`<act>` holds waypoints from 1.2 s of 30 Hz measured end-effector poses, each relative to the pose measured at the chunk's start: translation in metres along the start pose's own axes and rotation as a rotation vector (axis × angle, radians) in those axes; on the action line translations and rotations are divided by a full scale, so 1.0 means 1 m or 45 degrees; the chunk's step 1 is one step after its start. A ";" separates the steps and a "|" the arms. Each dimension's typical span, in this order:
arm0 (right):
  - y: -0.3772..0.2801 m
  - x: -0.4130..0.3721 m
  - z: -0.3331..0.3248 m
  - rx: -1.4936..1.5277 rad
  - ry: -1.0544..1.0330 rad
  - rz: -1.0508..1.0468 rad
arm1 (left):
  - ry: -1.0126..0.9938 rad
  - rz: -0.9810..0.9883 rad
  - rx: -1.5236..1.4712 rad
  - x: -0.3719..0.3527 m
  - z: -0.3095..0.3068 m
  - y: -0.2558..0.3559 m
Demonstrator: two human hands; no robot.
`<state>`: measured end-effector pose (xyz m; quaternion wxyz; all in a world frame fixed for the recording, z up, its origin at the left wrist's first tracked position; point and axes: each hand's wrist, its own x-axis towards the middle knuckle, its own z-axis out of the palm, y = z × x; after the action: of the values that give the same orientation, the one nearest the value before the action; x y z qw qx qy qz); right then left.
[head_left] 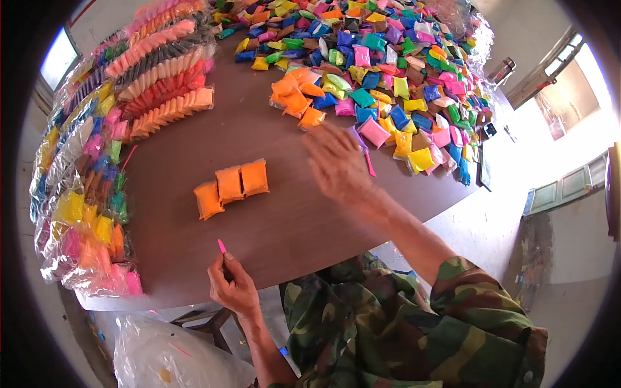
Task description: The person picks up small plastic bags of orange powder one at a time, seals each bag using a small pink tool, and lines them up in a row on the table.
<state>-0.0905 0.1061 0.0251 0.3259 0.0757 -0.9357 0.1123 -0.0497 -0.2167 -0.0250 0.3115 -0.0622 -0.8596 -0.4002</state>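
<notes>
Pinched between the thumb and fingers of my left hand (234,284) is a small pink plastic stick (222,246), its tip pointing up over the near edge of the table. Three orange packets (231,184) lie side by side in a slightly stepped row in front of that hand. My right hand (337,161) is stretched over the table, its fingers smeared by motion, just below a loose cluster of orange packets (292,96). Another pink stick (370,163) lies beside this hand, by a purple packet (355,138).
A big heap of mixed-colour packets (401,87) covers the back and right of the brown table (174,252). Along the left edge are stacked rows of packets (171,113) and clear bags of coloured packets (90,226). A large clear plastic bag (174,355) stands below the table.
</notes>
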 end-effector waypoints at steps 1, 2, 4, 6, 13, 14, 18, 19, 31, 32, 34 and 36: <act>0.012 -0.002 -0.010 -0.059 -0.035 0.042 | -0.002 -0.009 0.004 0.000 0.000 0.000; 0.018 -0.011 -0.016 -0.088 -0.090 0.014 | -0.009 -0.015 0.005 0.000 -0.001 0.001; 0.029 -0.026 -0.020 -0.148 -0.193 -0.050 | -0.013 -0.015 0.008 0.001 0.001 0.003; 0.035 -0.038 -0.019 -0.090 -0.167 -0.031 | -0.009 -0.015 0.023 0.000 0.000 0.001; 0.003 -0.077 -0.044 0.271 -0.256 -0.104 | 0.010 0.048 0.021 0.000 0.002 -0.002; -0.007 -0.086 -0.046 0.296 -0.287 -0.096 | -0.005 0.034 0.033 -0.001 0.001 -0.004; -0.021 -0.103 -0.068 0.249 -0.440 -0.042 | -0.037 0.042 0.020 0.001 0.001 -0.002; -0.021 -0.101 -0.074 0.202 -0.479 -0.032 | -0.047 0.022 0.022 0.001 0.000 -0.003; -0.032 -0.101 -0.077 0.195 -0.672 0.093 | -0.061 0.027 0.086 0.003 0.000 0.003; -0.032 -0.103 -0.079 0.184 -0.686 0.099 | -0.071 0.003 0.084 0.003 0.000 0.004; -0.035 -0.106 -0.079 0.183 -0.712 0.104 | -0.092 -0.035 0.105 -0.002 -0.005 0.004; -0.034 -0.104 -0.077 0.171 -0.722 0.103 | -0.083 -0.026 0.113 0.002 -0.003 0.005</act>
<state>0.0427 0.1006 0.0238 0.0410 0.0880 -0.9821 0.1613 -0.0485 -0.2156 -0.0194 0.2816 -0.0527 -0.8869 -0.3625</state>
